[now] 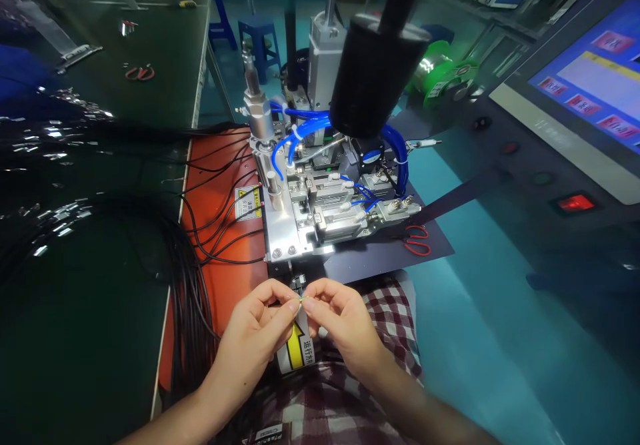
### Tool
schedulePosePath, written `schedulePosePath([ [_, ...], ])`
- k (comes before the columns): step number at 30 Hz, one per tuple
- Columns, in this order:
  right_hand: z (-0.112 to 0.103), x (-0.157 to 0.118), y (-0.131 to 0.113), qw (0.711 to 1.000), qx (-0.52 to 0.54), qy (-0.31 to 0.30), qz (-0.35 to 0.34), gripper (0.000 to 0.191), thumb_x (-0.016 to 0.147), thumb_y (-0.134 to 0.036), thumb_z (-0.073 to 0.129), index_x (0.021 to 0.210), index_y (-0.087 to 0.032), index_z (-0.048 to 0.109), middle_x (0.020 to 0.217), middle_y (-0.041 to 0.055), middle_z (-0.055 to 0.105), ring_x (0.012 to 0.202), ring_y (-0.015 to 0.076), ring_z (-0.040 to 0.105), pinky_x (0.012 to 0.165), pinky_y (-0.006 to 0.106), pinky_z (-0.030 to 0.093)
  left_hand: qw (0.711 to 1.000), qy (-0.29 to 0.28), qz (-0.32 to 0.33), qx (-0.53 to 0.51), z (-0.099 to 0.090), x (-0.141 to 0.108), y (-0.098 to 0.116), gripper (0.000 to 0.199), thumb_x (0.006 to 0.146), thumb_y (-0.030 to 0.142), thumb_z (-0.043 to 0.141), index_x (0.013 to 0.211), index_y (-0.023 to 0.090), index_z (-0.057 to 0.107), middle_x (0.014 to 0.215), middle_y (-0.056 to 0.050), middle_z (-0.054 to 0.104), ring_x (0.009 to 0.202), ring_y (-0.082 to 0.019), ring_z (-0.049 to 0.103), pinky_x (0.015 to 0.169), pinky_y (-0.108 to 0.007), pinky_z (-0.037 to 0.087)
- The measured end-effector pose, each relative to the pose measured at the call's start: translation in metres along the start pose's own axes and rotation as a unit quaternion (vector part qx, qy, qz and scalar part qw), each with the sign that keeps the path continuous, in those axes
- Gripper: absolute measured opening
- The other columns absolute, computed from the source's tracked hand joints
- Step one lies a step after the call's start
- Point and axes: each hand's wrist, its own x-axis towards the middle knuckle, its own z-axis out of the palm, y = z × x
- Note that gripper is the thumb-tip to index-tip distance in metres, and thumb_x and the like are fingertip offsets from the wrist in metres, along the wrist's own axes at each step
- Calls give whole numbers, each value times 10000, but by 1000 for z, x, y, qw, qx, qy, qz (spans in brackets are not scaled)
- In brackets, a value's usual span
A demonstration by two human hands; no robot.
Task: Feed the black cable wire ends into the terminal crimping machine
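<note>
My left hand (pixel 263 321) and my right hand (pixel 343 318) meet in front of the machine's near edge, thumbs and index fingers pinched close together. Between the fingertips shows a tiny yellowish piece (pixel 301 299), mostly covered, gripped from both sides. Just beyond the fingertips is a small dark fixture (pixel 299 281) at the front of the metal machine (pixel 287 228). Below the hands lies a white label with a yellow arrow (pixel 296 351).
Black cables (pixel 187 311) cross the orange surface (pixel 225 205) at left. Red-handled scissors (pixel 417 240) lie on the dark plate at right. A black cylinder (pixel 367 75) hangs over the machine. A control screen (pixel 595 78) and green wire spool (pixel 440 75) stand at right.
</note>
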Motion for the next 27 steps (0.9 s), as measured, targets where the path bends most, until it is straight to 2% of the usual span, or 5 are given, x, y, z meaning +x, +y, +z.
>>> schedulePosePath([
  [6, -2, -2, -12, 995, -96, -2, -23, 157, 752, -301, 655, 736, -163, 583, 518, -57, 513, 478, 89, 476, 501, 222, 376, 999, -17, 3, 31, -1, 0, 2, 264, 825, 422, 579, 791, 170, 508, 467, 102, 335, 432, -53, 222, 415, -188, 156],
  [11, -4, -1, -8, 998, -53, -29, 10, 230, 740, -372, 670, 736, -169, 562, 504, -70, 494, 439, 78, 453, 468, 213, 357, 1000, 5, -9, 3, -1, 1, 0, 270, 804, 426, 602, 772, 176, 504, 440, 107, 324, 416, -52, 207, 411, -195, 151],
  [17, -1, -1, 1, 999, -45, -5, 3, 299, 731, -438, 676, 718, -173, 539, 527, -66, 489, 426, 72, 453, 448, 209, 352, 1000, 6, -27, 0, -2, 3, -1, 266, 819, 433, 583, 776, 185, 498, 421, 107, 330, 400, -56, 203, 403, -203, 153],
  [23, -5, -3, -3, 994, -95, 21, -49, 202, 774, -352, 650, 747, -161, 593, 614, -31, 537, 492, 83, 476, 490, 217, 392, 1000, 2, -14, 2, -1, 4, 0, 255, 810, 416, 598, 771, 178, 514, 433, 108, 314, 408, -53, 205, 405, -199, 150],
  [27, -9, -5, -5, 988, -135, 26, -70, 175, 799, -338, 621, 797, -163, 633, 633, -18, 541, 500, 88, 449, 475, 220, 370, 1000, 4, -5, 4, 0, 2, 1, 256, 805, 408, 602, 769, 173, 507, 454, 108, 311, 424, -52, 207, 407, -188, 150],
])
